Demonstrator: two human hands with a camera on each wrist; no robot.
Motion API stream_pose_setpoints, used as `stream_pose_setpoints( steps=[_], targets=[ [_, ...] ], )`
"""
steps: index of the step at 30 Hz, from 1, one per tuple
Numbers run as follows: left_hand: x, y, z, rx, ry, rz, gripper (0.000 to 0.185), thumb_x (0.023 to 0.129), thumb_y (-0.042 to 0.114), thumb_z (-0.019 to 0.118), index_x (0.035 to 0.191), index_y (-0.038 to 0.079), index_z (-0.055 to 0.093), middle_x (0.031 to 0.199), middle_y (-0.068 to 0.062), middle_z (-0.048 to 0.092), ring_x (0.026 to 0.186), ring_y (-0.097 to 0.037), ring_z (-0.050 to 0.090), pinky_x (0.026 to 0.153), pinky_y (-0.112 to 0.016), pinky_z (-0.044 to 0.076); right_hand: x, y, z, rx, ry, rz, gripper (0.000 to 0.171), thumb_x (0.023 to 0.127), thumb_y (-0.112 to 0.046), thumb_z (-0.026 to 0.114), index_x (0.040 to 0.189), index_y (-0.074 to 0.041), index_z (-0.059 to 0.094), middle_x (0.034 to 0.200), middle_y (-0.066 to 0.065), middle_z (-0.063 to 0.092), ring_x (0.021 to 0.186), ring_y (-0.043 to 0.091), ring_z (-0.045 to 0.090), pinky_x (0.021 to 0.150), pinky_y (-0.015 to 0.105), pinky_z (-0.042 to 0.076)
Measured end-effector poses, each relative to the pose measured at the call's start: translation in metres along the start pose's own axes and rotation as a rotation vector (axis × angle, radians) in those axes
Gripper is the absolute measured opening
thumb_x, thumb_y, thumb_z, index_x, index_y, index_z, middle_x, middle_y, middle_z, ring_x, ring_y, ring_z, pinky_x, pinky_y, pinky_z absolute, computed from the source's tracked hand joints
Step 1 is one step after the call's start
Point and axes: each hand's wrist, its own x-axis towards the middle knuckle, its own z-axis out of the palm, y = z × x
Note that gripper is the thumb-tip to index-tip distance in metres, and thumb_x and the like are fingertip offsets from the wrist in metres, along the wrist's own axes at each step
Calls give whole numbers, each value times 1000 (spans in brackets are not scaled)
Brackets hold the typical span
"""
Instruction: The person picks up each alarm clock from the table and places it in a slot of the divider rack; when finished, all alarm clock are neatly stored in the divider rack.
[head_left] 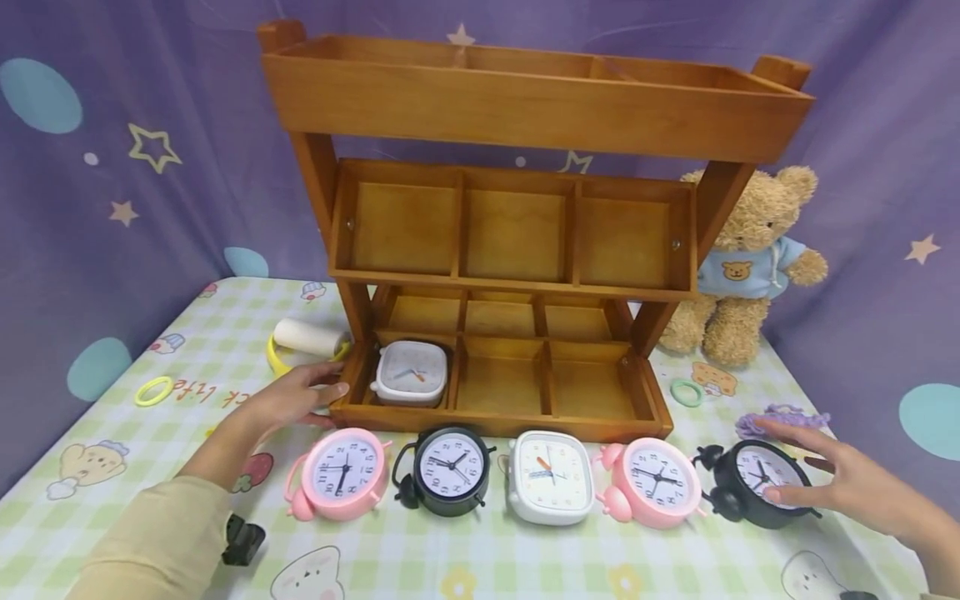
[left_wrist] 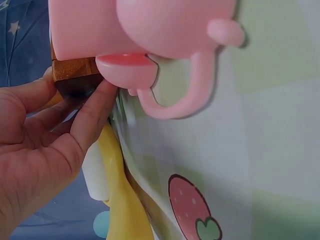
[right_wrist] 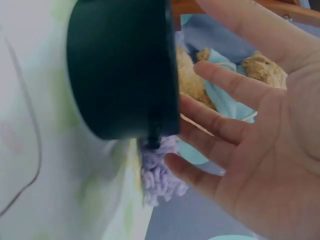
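My left hand (head_left: 296, 397) grips the lower left corner of a brown wooden shelf rack (head_left: 510, 427), thumb on one side and fingers on the other. A white alarm clock (head_left: 412, 372) sits in the rack's lower left compartment. Right by that hand stands a pink twin-bell clock (left_wrist: 180, 25). At the far right, my right hand (head_left: 855, 475) hovers with spread fingers over a black twin-bell clock (head_left: 765, 483); its dark back (right_wrist: 120, 70) shows in the right wrist view. Between them stand a black clock (head_left: 452, 472), a white square clock (head_left: 551, 477) and another pink clock (head_left: 654, 483).
A teddy bear (head_left: 750, 271) in a blue top sits behind the rack's right side. A white roll (head_left: 309, 337) with a yellow band lies left of the rack. Yellow (head_left: 153, 391) and green (head_left: 687, 392) rings lie on the checked cloth. A purple fuzzy item (head_left: 783, 417) is behind the right clock.
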Motion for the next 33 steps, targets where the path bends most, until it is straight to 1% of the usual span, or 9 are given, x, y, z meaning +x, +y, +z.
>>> stream_pose_setpoints(
  steps=[2,4,7,11,19,23,28,30,33],
  targets=[
    [0,0,-1,-1,0,-5,61,108,7,42,150,-23,9,149,-47,21,128,-56,46,90,-47,61,-1,3,3,14,-28,6,81,83,-14,84,154,-16,46,136,-42,34,116,-28,26,90,35,50],
    [-1,1,-1,-1,-2,-7,61,108,7,42,150,-23,8,150,-47,20,129,-57,46,90,-47,61,-2,6,6,47,-65,25,83,84,-14,83,156,-19,42,142,-34,34,116,-28,23,94,56,47],
    [0,0,-2,-3,-5,-6,61,108,7,42,150,-23,8,150,-47,20,129,-57,45,90,-47,61,-1,10,10,94,-121,41,89,85,-13,82,160,-21,35,157,-2,34,116,-25,22,87,78,39],
    [0,-1,-2,-2,-6,-6,61,108,7,42,150,-23,9,150,-47,20,128,-56,46,90,-46,61,1,13,12,126,-179,54,96,85,-11,81,163,-21,25,155,30,26,113,-26,19,86,78,40],
    [0,-2,-2,7,-8,-8,62,108,8,43,150,-23,9,150,-47,20,127,-55,48,89,-46,61,2,16,14,150,-195,31,98,84,-9,80,163,-20,23,156,33,23,111,-27,17,84,74,45],
    [0,0,-1,3,-4,-5,62,108,7,43,150,-23,10,149,-47,21,127,-55,48,88,-45,62,1,16,15,115,-172,7,97,83,-8,82,162,-19,26,155,25,28,114,-25,20,86,54,50],
    [0,1,-1,4,-5,-3,61,108,6,43,150,-23,10,149,-47,21,128,-55,47,88,-46,62,-1,17,17,100,-124,-18,95,80,-6,84,159,-18,33,148,-23,29,117,-21,28,80,22,46],
    [0,1,-2,5,-5,-5,61,108,7,43,150,-23,10,149,-47,21,128,-56,47,88,-46,61,-1,16,16,94,-110,-19,94,79,-7,85,158,-19,35,141,-37,27,117,-19,30,79,20,45],
    [1,0,-2,4,-5,-6,61,108,7,43,150,-23,10,149,-47,22,127,-55,48,88,-46,62,-1,15,15,86,-111,-1,93,80,-8,86,158,-20,37,137,-43,25,117,-20,29,82,28,47]
  ],
)
